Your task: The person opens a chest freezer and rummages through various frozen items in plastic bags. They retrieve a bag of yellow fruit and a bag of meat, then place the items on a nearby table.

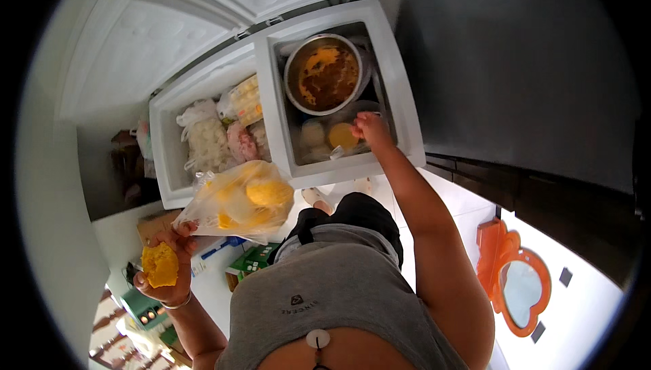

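My left hand [180, 256] is closed round a torn yellow piece of bun or cake [160, 265]. Its fingers also hold the edge of a clear plastic bag [203, 213], which hangs in front of the freezer with several yellow buns [270, 192] inside. My right hand [372, 130] reaches into the right compartment of the chest freezer [401, 102]. There its fingers are closed at a clear bag [337, 150], beside a round yellow item [344, 136] and paler round ones [312, 134]. Exactly what the fingertips pinch is partly hidden.
Behind my right hand, a metal pot [290, 92] of reddish-brown food sits in the same compartment. Bagged white [207, 143] and pink food [241, 142] fills the left one. Both lids [163, 38] stand raised. A dark panel [502, 78] rises at right; an orange-framed mirror [523, 293] lies lower right.
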Available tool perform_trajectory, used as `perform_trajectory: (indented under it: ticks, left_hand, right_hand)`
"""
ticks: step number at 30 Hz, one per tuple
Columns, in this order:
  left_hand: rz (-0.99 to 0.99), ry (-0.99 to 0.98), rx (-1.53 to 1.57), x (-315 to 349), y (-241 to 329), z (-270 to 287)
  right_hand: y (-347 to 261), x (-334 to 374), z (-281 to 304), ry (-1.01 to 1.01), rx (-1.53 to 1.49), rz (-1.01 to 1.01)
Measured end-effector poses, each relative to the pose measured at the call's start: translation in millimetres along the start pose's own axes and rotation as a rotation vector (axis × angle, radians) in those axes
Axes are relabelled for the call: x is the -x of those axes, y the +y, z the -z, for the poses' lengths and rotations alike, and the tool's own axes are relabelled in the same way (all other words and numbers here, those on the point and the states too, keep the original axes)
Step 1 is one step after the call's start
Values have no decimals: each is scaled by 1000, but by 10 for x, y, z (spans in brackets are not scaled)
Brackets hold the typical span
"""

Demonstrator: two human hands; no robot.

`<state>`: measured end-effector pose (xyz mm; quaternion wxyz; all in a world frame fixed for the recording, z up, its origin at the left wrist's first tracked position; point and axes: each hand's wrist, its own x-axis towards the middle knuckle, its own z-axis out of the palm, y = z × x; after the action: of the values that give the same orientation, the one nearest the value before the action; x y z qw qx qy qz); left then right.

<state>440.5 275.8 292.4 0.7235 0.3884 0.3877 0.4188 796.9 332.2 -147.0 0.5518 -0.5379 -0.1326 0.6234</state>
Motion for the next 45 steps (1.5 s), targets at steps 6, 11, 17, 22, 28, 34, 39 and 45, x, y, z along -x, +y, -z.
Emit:
perform_trajectory:
  ticks: [6, 11, 17, 22, 28, 34, 39, 45]
  left_hand:
    - [-112, 211, 41, 635, -1, 519]
    - [-200, 345, 89, 1048, -50, 734]
    - [-227, 398, 164, 1335, -134, 1015]
    - [-238, 493, 259, 1579, -252, 1226]
    - [-261, 525, 323, 1713, -345, 1411]
    - [-277, 515, 370, 1749, -398, 1541]
    - [-278, 494, 365, 1732, -403, 1645]
    - [-311, 465, 357, 1619, -312, 1555]
  right_hand:
    - [-437, -496, -578, 215, 24, -215]
    - [-491, -595, -637, 251, 60, -358]
    - [-384, -846, -544, 341, 308, -159]
    - [-804, -681, -769, 401, -31, -134]
    - [-1284, -431, -517, 260, 13, -180]
    - [-1865, -96, -371, 222, 109, -160]
    - [-2107, 172, -591, 310, 246, -86]
    - [-1483, -70, -641, 344, 225, -95]
